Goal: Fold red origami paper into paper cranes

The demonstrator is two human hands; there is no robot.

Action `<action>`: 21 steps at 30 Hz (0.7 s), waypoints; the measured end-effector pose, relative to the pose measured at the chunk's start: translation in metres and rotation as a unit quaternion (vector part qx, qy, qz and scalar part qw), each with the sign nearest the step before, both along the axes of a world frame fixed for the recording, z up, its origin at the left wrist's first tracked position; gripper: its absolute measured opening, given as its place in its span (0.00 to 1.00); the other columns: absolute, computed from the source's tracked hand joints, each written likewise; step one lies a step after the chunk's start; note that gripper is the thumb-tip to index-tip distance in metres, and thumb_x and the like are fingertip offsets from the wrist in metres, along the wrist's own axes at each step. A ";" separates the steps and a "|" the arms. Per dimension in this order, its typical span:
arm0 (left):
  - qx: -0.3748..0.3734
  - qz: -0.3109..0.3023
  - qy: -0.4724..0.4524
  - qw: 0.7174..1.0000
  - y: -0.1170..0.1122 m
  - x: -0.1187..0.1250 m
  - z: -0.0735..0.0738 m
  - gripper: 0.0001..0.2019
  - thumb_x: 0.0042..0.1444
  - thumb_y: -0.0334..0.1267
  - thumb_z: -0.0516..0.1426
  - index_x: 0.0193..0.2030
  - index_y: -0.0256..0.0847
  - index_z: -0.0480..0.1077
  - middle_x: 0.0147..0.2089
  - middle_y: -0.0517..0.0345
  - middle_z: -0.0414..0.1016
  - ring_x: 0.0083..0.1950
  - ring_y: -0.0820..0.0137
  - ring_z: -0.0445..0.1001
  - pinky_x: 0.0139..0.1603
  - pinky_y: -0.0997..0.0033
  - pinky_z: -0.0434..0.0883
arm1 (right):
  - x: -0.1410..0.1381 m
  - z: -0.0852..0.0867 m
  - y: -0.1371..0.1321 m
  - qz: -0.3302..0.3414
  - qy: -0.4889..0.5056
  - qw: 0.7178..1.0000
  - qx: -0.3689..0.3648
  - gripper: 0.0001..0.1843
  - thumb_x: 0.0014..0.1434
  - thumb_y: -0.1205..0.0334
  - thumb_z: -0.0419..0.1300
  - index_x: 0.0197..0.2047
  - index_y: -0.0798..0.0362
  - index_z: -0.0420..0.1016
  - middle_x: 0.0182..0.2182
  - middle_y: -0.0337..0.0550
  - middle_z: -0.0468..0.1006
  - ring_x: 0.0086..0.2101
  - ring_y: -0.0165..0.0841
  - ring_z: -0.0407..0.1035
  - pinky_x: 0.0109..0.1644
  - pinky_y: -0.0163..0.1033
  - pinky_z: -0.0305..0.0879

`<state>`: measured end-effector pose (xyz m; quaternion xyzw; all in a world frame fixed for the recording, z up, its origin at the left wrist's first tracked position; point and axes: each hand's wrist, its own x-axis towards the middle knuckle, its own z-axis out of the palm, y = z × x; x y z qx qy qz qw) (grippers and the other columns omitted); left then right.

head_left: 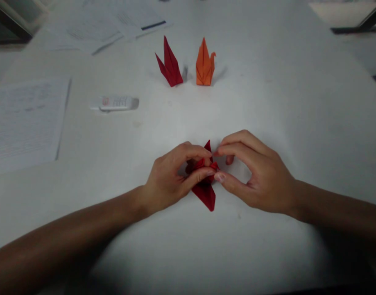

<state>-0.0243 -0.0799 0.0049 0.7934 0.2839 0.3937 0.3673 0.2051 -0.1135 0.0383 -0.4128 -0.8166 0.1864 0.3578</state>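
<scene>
"So, what lies leftmost?"
"Printed sheets (25, 123), then a white tube (116, 103)."
"And the left hand (172, 170)?"
"It pinches the red folded paper (206, 196) over the near part of the table (283, 102)."
"The right hand (260, 174)?"
"Curved, thumb and fingertips apart, at the paper's right edge; touching, I can't tell."

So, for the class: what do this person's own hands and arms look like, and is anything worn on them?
The left forearm and right forearm are bare, with no sleeves in view. The left hand and right hand are ungloved; no rings, watch or bracelet show.
</scene>
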 end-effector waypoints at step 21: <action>-0.118 0.138 -0.158 0.971 0.027 0.001 0.008 0.16 0.57 0.38 0.70 0.47 0.44 0.69 0.36 0.61 0.80 0.34 0.73 0.80 0.32 0.75 0.75 | 0.013 -0.015 0.021 -0.096 0.157 0.983 -0.017 0.06 0.65 0.69 0.60 0.38 0.48 0.71 0.40 0.42 0.76 0.39 0.36 0.73 0.43 0.44 0.72</action>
